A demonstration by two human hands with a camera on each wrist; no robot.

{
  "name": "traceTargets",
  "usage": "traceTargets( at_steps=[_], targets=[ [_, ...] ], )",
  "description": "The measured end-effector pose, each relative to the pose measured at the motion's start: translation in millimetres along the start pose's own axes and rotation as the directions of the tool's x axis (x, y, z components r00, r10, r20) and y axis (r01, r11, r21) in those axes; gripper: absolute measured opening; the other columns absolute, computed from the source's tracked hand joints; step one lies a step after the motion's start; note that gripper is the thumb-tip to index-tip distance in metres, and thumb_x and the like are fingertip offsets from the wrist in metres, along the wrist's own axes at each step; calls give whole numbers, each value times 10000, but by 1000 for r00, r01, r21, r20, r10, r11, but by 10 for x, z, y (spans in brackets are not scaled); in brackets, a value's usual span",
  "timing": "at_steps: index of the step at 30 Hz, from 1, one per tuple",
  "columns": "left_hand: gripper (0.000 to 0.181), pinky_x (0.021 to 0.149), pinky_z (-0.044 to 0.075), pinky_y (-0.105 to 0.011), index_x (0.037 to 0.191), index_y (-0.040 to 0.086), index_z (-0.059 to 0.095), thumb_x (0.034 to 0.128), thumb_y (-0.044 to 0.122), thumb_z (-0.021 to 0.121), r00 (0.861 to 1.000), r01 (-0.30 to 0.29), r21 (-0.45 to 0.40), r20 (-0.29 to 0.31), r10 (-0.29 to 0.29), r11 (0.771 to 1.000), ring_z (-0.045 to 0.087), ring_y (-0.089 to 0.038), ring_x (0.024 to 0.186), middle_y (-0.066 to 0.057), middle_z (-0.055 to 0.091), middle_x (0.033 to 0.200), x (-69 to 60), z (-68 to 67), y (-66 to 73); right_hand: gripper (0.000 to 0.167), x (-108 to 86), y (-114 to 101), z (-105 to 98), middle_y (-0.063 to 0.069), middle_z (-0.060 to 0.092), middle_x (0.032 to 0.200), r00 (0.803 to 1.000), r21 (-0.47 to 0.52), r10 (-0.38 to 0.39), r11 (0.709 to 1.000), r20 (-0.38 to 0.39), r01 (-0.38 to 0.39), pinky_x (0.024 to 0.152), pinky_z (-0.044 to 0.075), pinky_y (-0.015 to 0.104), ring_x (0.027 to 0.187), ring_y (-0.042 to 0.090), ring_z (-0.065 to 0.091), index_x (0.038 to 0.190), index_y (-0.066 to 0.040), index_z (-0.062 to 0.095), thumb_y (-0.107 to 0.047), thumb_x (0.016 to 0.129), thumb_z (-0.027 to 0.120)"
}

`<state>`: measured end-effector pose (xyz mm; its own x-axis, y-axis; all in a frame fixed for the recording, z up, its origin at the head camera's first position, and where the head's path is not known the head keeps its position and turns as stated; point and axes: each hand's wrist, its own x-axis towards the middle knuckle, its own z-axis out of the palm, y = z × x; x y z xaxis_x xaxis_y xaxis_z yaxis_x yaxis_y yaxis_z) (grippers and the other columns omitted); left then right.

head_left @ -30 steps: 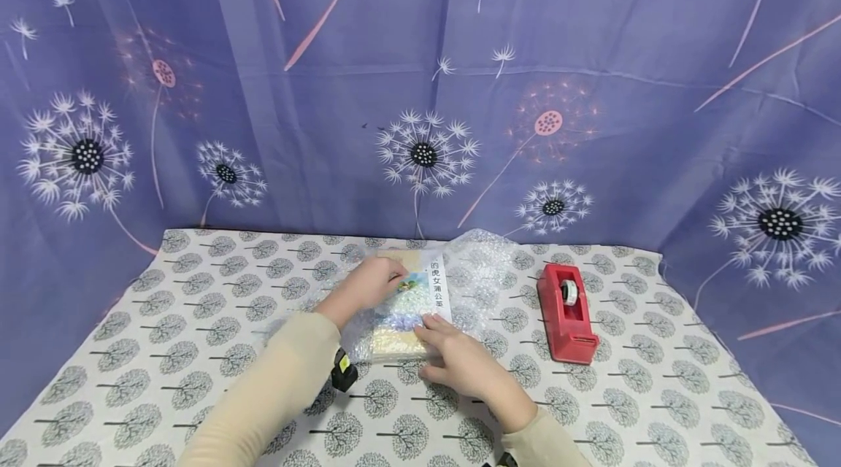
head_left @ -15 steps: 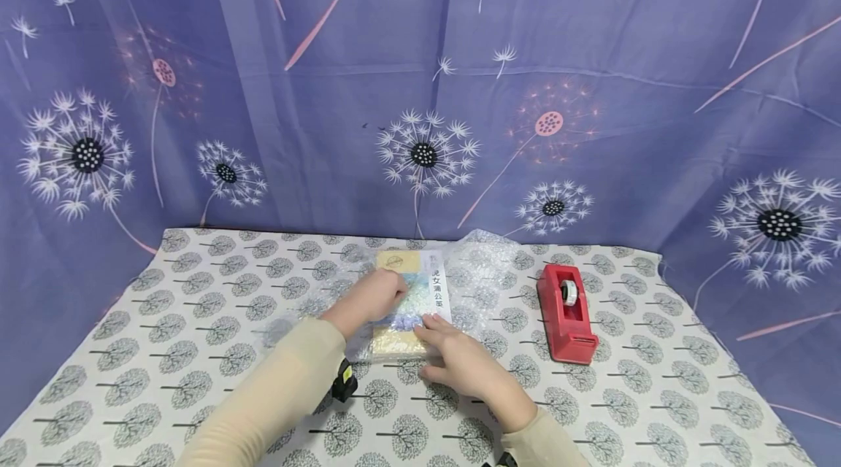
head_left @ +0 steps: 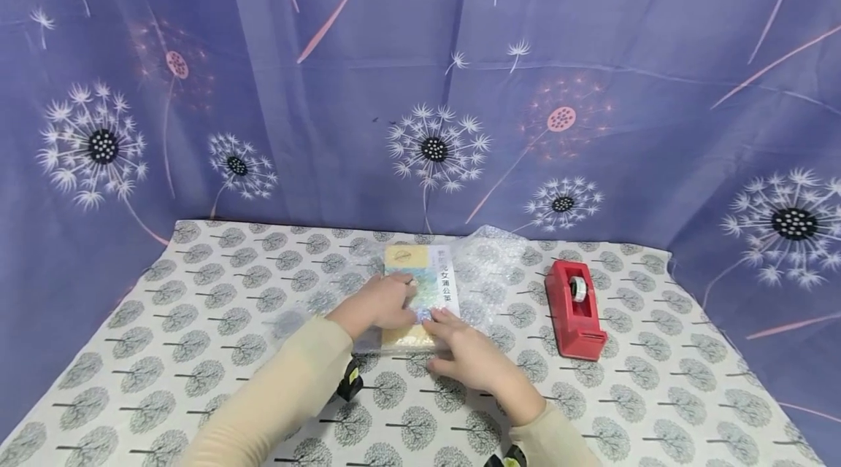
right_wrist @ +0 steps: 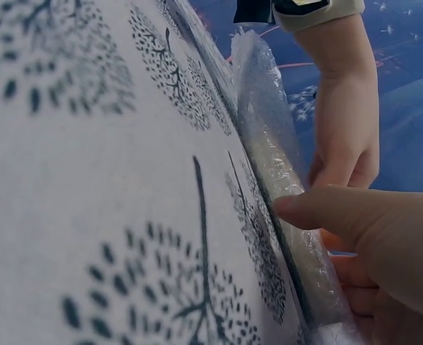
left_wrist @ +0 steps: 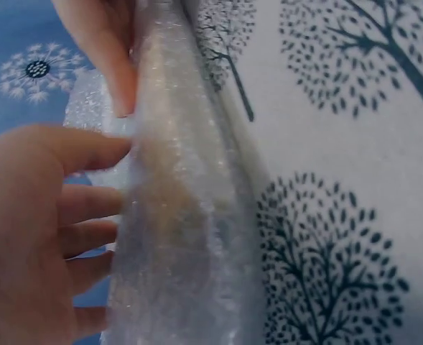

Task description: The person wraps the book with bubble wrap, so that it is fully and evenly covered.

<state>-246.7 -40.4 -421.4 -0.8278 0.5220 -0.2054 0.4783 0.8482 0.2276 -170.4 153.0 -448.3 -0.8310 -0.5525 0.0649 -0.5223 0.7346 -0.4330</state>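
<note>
- Two bare hands meet over a book (head_left: 434, 277) in the center of the frame, where it lies flat with its yellow-and-green cover up and a white strip of dark characters along its right side.
- Clear bubble wrap (head_left: 494, 263) spreads beyond the book on both sides and lies over at least its lower part; glare makes it hard to tell how far up the cover it reaches.
- The left hand (head_left: 381, 300) rests on the wrapped book's left half, fingers loosely bent, gripping nothing.
- The right hand (head_left: 471, 356) lies at the book's lower right corner, fingers extended and touching it without a grip.
- Right of center stands a red tape dispenser (head_left: 566, 332) holding a tape roll (head_left: 578, 289), well apart from both hands.
- Underneath is a tree-print cloth (head_left: 151, 408); a purple dandelion curtain (head_left: 328, 102) fills the upper frame.
</note>
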Motion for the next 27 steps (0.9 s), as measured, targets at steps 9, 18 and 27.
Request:
traceTargets(
  at_steps=[9, 18, 27],
  targets=[
    [789, 1166, 105, -590, 1447, 146, 391, 764, 440, 656, 996, 59, -55, 69, -55, 997, 183, -281, 1460, -50, 187, 1588, -57, -14, 51, 548, 91, -15, -60, 190, 499, 1390, 997, 74, 40, 997, -59, -35, 1077, 378, 505, 1284, 364, 477, 1330, -5, 509, -288, 881, 643],
    [793, 1168, 135, -573, 1456, 137, 368, 799, 491, 634, 998, 59, -82, 13, -58, 995, 198, -279, 1455, -44, 208, 1582, -86, 97, 37, 513, 329, -97, -31, 204, 364, 1483, 991, -104, 81, 990, -106, -92, 1111, 332, 499, 1358, 378, 373, 1393, 44, 405, -159, 942, 543],
    [835, 1172, 143, -560, 1481, 112, 302, 799, 445, 651, 999, 31, -118, -5, -31, 993, 184, -292, 1457, -68, 194, 1579, -113, 135, -27, 512, 469, -114, 95, 94, 243, 1563, 982, -221, 184, 957, -34, -187, 1123, 285, 560, 1413, 374, 266, 1474, -63, 302, -233, 996, 369]
  ],
)
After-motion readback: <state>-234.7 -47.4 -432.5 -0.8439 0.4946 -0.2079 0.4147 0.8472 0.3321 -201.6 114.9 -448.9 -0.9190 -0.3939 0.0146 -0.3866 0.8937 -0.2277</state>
